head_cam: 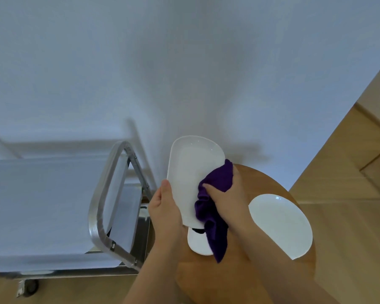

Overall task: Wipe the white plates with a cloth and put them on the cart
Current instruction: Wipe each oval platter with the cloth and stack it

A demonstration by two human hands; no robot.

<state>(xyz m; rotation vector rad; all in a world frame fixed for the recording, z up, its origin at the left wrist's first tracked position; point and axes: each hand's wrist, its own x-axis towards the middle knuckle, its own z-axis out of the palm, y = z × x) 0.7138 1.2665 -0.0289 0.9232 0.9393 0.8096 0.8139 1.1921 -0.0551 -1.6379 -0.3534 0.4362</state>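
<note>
A round wooden table [272,185] (light brown) bears two white plates [281,224].

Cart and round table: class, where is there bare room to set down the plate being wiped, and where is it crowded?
The cart top shelf looks bare inside its metal rail. On the wooden table, two plates, both hands and the purple cloth crowd the top; bare wood shows only along the far edge.

Glossy white plates [191,172], soft purple cloth [213,207], brushed metal cart [101,207], smooth wooden table [261,183].
</note>
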